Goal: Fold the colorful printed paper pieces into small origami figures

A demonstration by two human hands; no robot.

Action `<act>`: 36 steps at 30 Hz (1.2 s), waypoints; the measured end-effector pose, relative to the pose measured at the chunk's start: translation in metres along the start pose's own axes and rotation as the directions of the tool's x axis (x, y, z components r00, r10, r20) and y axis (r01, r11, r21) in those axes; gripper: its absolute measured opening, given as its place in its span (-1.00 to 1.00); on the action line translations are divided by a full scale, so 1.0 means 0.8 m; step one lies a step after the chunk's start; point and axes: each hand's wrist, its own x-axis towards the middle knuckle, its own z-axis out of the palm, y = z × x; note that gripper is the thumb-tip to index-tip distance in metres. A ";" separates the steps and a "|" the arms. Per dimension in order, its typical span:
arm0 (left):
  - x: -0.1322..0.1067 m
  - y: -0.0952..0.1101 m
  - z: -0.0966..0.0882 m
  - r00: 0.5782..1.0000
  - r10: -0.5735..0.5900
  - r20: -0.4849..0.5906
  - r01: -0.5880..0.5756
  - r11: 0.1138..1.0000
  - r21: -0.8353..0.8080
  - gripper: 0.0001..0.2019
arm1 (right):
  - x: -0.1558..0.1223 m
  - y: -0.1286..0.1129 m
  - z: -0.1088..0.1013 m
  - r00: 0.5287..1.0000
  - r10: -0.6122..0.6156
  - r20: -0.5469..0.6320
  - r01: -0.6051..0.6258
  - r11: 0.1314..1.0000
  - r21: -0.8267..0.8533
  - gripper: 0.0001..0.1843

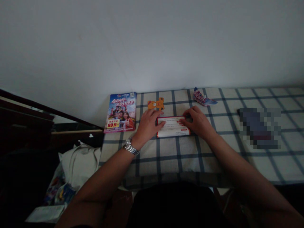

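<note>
A folded leaflet [173, 128], white with red edges and printed lines, lies on the checked tablecloth in front of me. My left hand [149, 125], a metal watch on its wrist, grips the leaflet's left side, thumb on the paper and fingers bent over the far corner. At the opposite side my right hand [196, 122] pinches the right end, its thumb on the print and the fingers curled at the far edge. Just beyond my left fingertips is an orange teddy bear picture [155, 104] on the cloth.
A stack of colourful flyers [121, 112] lies at the table's left end. A folded paper shape [203, 98] sits near the wall [161, 44]. To the right is a blurred-out dark object [258, 128]. Bags [79, 161] stand below the table's left edge.
</note>
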 end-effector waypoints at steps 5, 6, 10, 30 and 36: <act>-0.001 0.000 0.001 1.000 0.002 -0.002 -0.002 1.000 0.001 -0.62 | 0.000 -0.004 -0.002 1.000 0.015 0.001 -0.015 1.000 0.004 -0.81; -0.001 0.000 0.001 1.000 0.000 -0.003 0.000 1.000 0.003 -0.62 | 0.000 -0.004 -0.002 1.000 0.018 0.001 -0.018 1.000 0.003 -0.81; -0.001 0.000 0.001 1.000 -0.008 0.001 0.008 1.000 0.013 -0.62 | 0.001 -0.005 -0.002 1.000 0.019 0.001 -0.019 1.000 -0.003 -0.82; -0.001 0.001 0.001 1.000 -0.025 0.013 0.024 0.999 0.025 -0.61 | 0.002 -0.005 -0.004 1.000 0.023 0.008 -0.023 1.000 -0.002 -0.83; 0.000 -0.001 0.002 1.000 -0.016 0.008 0.016 1.000 0.023 -0.61 | 0.002 -0.006 -0.004 0.999 0.037 0.010 -0.037 0.999 -0.005 -0.83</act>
